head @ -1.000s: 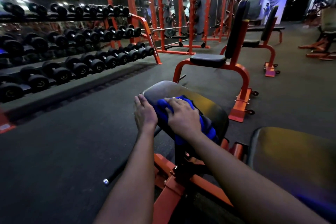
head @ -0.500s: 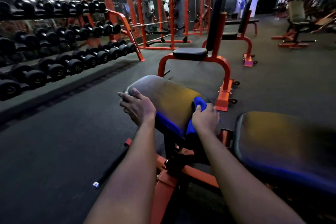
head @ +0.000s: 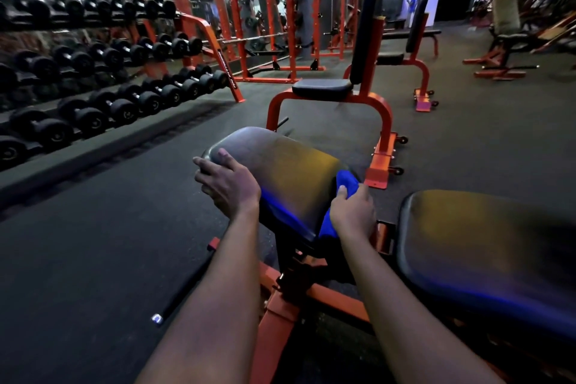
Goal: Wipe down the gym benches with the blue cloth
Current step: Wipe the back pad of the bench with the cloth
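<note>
A black padded seat (head: 280, 165) of an orange-framed bench stands right in front of me. My left hand (head: 226, 185) grips its near left edge, thumb on top and fingers curled over the side. My right hand (head: 353, 212) holds the blue cloth (head: 344, 181) against the seat's right edge; part of the cloth hangs below my hand. The bench's larger back pad (head: 486, 243) lies to the right.
A dumbbell rack (head: 93, 87) runs along the left wall. An upright orange bench (head: 343, 90) stands just beyond the seat, another one (head: 414, 50) further back, and orange power racks (head: 280, 9) behind. A black bar (head: 184, 290) lies on the rubber floor at my left.
My right hand has slid the blue cloth from the top of the seat to its right edge. My left hand stays on the seat's left edge. The view has swung.
</note>
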`<act>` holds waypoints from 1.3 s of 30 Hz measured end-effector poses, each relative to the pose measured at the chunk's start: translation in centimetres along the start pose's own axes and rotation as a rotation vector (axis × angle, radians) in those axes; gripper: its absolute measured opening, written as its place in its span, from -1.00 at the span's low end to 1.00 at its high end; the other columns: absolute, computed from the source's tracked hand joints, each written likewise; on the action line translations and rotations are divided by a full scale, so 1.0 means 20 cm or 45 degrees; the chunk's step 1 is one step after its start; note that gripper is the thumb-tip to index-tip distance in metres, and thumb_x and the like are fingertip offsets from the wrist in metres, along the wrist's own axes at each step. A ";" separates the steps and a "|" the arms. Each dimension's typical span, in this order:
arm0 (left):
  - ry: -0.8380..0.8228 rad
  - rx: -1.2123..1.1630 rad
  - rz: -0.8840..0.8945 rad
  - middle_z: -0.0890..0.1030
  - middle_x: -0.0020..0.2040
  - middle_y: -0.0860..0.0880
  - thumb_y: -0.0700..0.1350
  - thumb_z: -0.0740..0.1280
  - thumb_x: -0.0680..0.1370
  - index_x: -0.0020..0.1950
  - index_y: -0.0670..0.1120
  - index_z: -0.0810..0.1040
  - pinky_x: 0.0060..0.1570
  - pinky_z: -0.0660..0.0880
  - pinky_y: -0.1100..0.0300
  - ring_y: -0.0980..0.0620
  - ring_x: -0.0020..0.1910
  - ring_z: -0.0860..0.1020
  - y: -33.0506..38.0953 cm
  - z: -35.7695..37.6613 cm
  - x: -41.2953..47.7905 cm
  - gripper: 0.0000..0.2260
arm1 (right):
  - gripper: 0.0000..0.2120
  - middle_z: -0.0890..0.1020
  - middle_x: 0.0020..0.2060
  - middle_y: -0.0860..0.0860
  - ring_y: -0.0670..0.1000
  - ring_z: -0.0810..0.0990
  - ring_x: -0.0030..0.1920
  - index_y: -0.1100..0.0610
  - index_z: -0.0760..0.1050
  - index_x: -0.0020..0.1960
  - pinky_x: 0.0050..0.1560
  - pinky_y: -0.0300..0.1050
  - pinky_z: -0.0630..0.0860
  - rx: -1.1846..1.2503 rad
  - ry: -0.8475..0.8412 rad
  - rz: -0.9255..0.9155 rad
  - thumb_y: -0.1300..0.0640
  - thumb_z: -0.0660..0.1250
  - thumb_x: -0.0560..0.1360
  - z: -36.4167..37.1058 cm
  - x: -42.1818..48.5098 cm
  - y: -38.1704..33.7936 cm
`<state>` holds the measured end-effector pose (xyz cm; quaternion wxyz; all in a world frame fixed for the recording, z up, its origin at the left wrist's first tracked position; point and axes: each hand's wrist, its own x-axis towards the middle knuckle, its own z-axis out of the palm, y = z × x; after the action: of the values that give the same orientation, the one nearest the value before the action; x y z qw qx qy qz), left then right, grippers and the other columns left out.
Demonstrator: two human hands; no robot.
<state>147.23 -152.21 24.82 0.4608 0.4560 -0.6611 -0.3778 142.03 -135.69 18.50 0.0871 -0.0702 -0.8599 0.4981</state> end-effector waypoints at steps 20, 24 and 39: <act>0.043 -0.004 0.069 0.34 0.40 -0.32 0.14 0.00 0.67 0.56 -0.22 0.14 0.21 0.35 -0.09 -0.34 0.30 0.40 -0.04 0.04 0.03 -0.42 | -0.53 0.51 0.34 0.18 0.20 0.48 0.34 0.15 0.49 0.32 0.25 -0.01 0.37 -0.515 -0.375 -0.075 0.01 0.08 0.51 0.08 0.56 -0.43; 0.036 -0.018 0.063 0.33 0.41 -0.30 0.14 0.00 0.67 0.56 -0.20 0.15 0.21 0.36 -0.10 -0.32 0.31 0.39 -0.04 0.04 0.03 -0.43 | -0.59 0.52 0.33 0.16 0.20 0.48 0.33 0.07 0.50 0.30 0.25 -0.01 0.37 -0.524 -0.465 -0.411 -0.01 0.10 0.53 0.21 0.49 -0.63; 0.021 -0.032 0.096 0.33 0.40 -0.29 0.12 -0.01 0.67 0.56 -0.21 0.13 0.20 0.35 -0.06 -0.29 0.31 0.39 -0.03 0.02 0.01 -0.43 | -0.45 0.49 0.35 0.22 0.24 0.46 0.34 0.15 0.45 0.34 0.26 0.01 0.36 -0.514 -0.420 -0.109 -0.13 0.07 0.50 0.12 0.66 -0.35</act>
<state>147.05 -152.65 24.20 0.4857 0.4280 -0.6692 -0.3648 128.44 -138.53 24.53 -0.0489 0.0322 -0.9466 0.3169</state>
